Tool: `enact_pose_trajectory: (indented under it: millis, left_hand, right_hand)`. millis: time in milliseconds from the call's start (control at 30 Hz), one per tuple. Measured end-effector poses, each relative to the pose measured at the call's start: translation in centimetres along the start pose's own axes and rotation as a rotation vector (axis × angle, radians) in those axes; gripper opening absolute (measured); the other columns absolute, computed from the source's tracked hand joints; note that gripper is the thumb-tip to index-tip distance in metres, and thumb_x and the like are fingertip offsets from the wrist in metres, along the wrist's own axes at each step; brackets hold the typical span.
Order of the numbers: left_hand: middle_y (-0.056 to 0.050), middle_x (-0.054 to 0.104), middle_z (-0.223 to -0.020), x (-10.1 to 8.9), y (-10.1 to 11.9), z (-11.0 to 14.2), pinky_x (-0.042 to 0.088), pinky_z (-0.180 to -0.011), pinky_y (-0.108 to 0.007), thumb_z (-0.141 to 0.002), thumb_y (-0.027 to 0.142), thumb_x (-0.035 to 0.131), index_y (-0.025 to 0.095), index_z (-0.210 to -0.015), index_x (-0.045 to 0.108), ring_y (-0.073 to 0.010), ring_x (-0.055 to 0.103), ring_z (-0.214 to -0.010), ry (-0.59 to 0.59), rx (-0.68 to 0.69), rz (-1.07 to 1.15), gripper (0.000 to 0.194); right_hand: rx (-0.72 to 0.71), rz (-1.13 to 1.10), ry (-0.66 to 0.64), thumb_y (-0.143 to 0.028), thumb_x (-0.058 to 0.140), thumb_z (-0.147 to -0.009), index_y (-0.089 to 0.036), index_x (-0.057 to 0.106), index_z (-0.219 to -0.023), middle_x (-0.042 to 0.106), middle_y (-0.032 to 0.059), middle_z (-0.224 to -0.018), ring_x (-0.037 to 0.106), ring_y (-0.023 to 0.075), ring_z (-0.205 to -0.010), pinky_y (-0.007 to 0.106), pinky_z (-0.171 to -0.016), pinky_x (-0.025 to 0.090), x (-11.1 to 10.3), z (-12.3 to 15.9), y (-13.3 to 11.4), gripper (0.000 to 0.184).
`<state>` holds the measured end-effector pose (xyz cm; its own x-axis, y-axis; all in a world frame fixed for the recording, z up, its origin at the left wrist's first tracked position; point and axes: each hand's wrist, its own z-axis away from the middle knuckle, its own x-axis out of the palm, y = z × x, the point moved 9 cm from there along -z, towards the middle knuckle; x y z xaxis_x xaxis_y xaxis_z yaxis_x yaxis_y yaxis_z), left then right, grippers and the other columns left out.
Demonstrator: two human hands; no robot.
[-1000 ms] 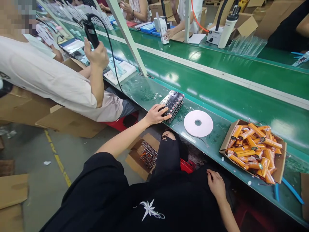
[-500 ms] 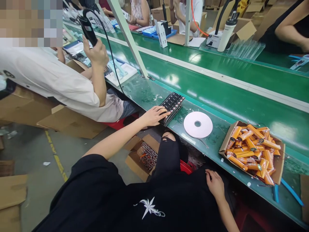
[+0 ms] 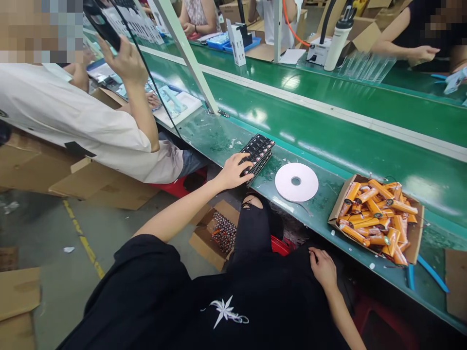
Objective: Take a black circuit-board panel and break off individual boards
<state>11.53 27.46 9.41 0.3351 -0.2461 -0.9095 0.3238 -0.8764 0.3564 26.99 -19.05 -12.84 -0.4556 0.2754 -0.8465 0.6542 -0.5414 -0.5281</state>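
Note:
A stack of black printed circuit boards (image 3: 260,147) lies near the front edge of the green bench. My left hand (image 3: 234,171) grips its near left end, fingers over the top board and thumb at the near side. To the right of the stack, a white roll of tape (image 3: 292,187) lies flat, a short tail hanging at its near edge. My right hand (image 3: 323,268) rests on my thigh below the bench edge, holding nothing, its fingers loosely bent and partly apart.
A cardboard box of orange-wrapped battery packs (image 3: 332,215) stands at right, with blue strips (image 3: 432,273) beside it. A slanted white post (image 3: 188,53) rises left of the boards. A co-worker (image 3: 98,121) sits at left holding a black tool. Below, an open carton (image 3: 204,243) holds small parts.
My left hand has shifted on the boards: its fingers are more bent and its thumb now lies at the near side. The co-worker's raised hand has moved left. The view has shifted slightly.

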Motion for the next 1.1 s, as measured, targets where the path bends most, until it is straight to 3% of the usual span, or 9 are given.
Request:
enact_pose_trajectory:
  millis: [133,233,400,567,733,867,933,1000,1100]
  left_hand:
    - [-0.015,0.061,-0.155,-1.0,-0.5,-0.8,0.035,-0.129,-0.059,-0.096,0.046,0.062,0.021,-0.118,0.070,-0.0355,0.051,-0.147,0.109,-0.074,0.248,0.034]
    - [-0.014,0.067,-0.146,-2.8,-2.5,-1.0,0.041,-0.126,-0.052,-0.093,0.046,0.059,0.021,-0.116,0.067,-0.0322,0.058,-0.141,0.308,-0.201,0.550,0.034]
    - [-0.007,0.073,-0.122,-4.2,-6.6,0.5,0.062,-0.095,-0.040,-0.086,0.051,0.065,0.024,-0.110,0.065,-0.0278,0.070,-0.112,0.611,-0.512,1.043,0.037]
    - [-0.010,0.074,-0.126,-4.0,-5.4,1.9,0.066,-0.088,-0.043,-0.089,0.062,0.062,0.023,-0.114,0.064,-0.0290,0.072,-0.111,0.705,-0.554,1.454,0.046]
    - [-0.015,0.074,-0.133,-4.7,-1.0,4.2,0.066,-0.095,-0.057,-0.096,0.063,0.056,0.021,-0.125,0.067,-0.0356,0.071,-0.122,0.609,-0.551,1.585,0.052]
    - [-0.013,0.071,-0.146,-3.4,3.7,7.2,0.057,-0.111,-0.067,-0.094,0.057,0.056,0.026,-0.142,0.065,-0.0384,0.064,-0.139,0.498,-0.552,1.686,0.057]
    - [-0.012,0.070,-0.150,-0.8,6.7,8.3,0.054,-0.115,-0.068,-0.086,0.060,0.063,0.029,-0.147,0.064,-0.0400,0.063,-0.142,0.377,-0.570,1.692,0.068]
    - [-0.011,0.070,-0.151,2.9,10.4,8.6,0.056,-0.114,-0.067,-0.074,0.060,0.074,0.032,-0.149,0.064,-0.0414,0.066,-0.138,0.181,-0.573,1.670,0.080]
    - [-0.011,0.074,-0.144,9.0,16.1,8.2,0.060,-0.109,-0.063,-0.063,0.049,0.090,0.034,-0.151,0.063,-0.0409,0.073,-0.127,-0.183,-0.580,1.688,0.093]
  right_hand:
    - [0.008,-0.009,-0.003,-0.041,0.043,-0.102,-0.021,0.082,-0.106,0.083,0.0116,-0.101,0.078,0.0287,-0.096,0.042,-0.091,0.060,-0.2,0.1,-0.1,0.044]
    - [0.016,-0.017,-0.006,-0.042,0.043,-0.102,-0.021,0.083,-0.105,0.084,0.0115,-0.100,0.078,0.0288,-0.096,0.041,-0.090,0.060,-0.3,0.1,0.0,0.045]
    - [0.029,-0.047,0.002,-0.046,0.043,-0.100,-0.022,0.083,-0.105,0.084,0.0123,-0.101,0.078,0.0300,-0.096,0.043,-0.089,0.061,-0.5,0.0,0.1,0.047]
    - [0.037,-0.095,0.000,-0.049,0.046,-0.098,-0.023,0.083,-0.104,0.084,0.0121,-0.096,0.078,0.0303,-0.092,0.044,-0.085,0.062,-0.9,-0.3,-0.2,0.046]
    - [0.031,-0.171,-0.014,-0.049,0.045,-0.096,-0.022,0.083,-0.098,0.084,0.0156,-0.096,0.079,0.0342,-0.090,0.052,-0.087,0.065,-1.7,-0.8,-1.6,0.047]
    - [0.001,-0.290,-0.073,-0.051,0.048,-0.102,-0.022,0.084,-0.102,0.085,0.0147,-0.106,0.081,0.0320,-0.100,0.048,-0.095,0.066,-2.8,-0.4,-5.8,0.046]
    - [-0.019,-0.416,-0.072,-0.050,0.052,-0.106,-0.024,0.083,-0.114,0.083,0.0132,-0.119,0.080,0.0284,-0.110,0.043,-0.099,0.066,-4.1,-0.3,-9.5,0.041]
    - [-0.053,-0.654,-0.010,-0.047,0.055,-0.110,-0.022,0.077,-0.127,0.079,0.0147,-0.130,0.079,0.0257,-0.110,0.040,-0.096,0.067,-6.1,-1.0,-13.4,0.038]
    - [-0.111,-0.823,0.117,-0.039,0.055,-0.112,-0.020,0.073,-0.129,0.081,0.0134,-0.120,0.080,0.0215,-0.094,0.034,-0.085,0.067,-9.3,-2.5,-17.2,0.031]
